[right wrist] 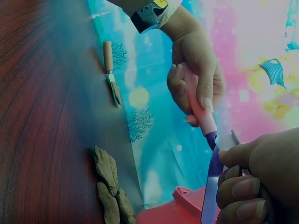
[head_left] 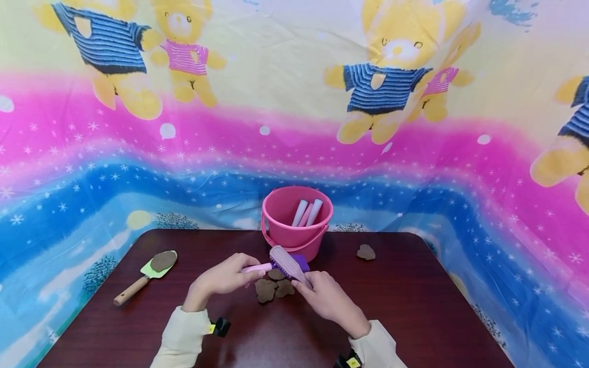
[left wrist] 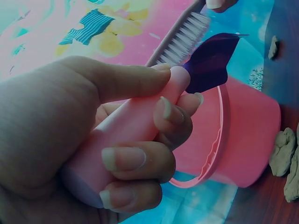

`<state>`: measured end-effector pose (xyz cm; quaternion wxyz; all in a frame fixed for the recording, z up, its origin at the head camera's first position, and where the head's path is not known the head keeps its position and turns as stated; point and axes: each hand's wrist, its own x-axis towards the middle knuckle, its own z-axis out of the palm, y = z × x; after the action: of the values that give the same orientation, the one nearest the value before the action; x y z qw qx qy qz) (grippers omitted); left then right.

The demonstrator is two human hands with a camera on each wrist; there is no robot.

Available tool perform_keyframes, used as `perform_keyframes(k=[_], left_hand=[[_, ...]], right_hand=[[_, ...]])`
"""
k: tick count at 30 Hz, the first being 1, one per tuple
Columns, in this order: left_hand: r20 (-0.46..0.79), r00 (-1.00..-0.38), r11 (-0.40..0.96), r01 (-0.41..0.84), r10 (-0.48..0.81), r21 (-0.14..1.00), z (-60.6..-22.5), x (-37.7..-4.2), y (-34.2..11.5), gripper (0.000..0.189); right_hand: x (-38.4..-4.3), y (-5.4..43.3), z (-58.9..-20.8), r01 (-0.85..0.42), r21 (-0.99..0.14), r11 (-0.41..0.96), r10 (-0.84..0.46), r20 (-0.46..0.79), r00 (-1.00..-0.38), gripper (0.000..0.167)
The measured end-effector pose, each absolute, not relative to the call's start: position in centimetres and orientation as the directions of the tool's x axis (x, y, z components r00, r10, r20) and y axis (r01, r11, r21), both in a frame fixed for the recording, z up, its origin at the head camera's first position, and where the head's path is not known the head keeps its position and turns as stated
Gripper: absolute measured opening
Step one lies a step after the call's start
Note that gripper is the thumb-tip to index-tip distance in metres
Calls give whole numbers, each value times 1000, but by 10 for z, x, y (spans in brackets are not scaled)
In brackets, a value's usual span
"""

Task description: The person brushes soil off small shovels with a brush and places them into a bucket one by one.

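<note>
My left hand [head_left: 225,278] grips the pink handle of a small trowel with a purple blade [left wrist: 212,63]; thumb and fingers wrap the handle. The right hand [head_left: 329,299] holds a lilac scrubbing brush [head_left: 287,263], its white bristles [left wrist: 184,39] turned towards the trowel. In the head view the brush crosses over the neck of the trowel; whether the bristles touch it I cannot tell. Below both hands, several flat brown clay-like lumps [head_left: 265,290] lie on the table. A pink bucket [head_left: 294,235] stands just behind the tools.
Two white handles and a pink one [head_left: 304,214] stick up inside the bucket. At the table's left lies a green trowel [head_left: 146,270] with a wooden handle and a brown lump [head_left: 163,260] on its blade. Another lump [head_left: 366,252] sits back right. A printed cloth [head_left: 276,102] surrounds the dark table [head_left: 414,317].
</note>
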<state>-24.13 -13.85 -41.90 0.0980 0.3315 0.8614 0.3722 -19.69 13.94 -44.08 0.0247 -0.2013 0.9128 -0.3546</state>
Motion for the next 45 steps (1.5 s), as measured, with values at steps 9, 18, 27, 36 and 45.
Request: perform_keyframes(k=[9,18,27,36,45], left_hand=[[97,-768,493,497,633,715,-417,-242,-147,25],[117,-777,483,493,619,724,-412,-243,-157,27],[111,-800,486,461,590,742,-409,-242,-166,39],[133,-811,469,454,570,757,-405,-241,-177,36],[138,-826,474,441,547,762,-402,-239,-188,39]], right_hand=[[-197,141,-441,-305,-669,678,-365,53,-929,34],[-200,144,-442,-274,-696,664,-354,31,-935,29],[-201,146,-442,-267,-706,656,-347,33,-937,27],[-203,149,-443,-255,-707,660,-336,25,-941,31],[-206,150,-447,-258,-697,669,-333,30,-942,33]])
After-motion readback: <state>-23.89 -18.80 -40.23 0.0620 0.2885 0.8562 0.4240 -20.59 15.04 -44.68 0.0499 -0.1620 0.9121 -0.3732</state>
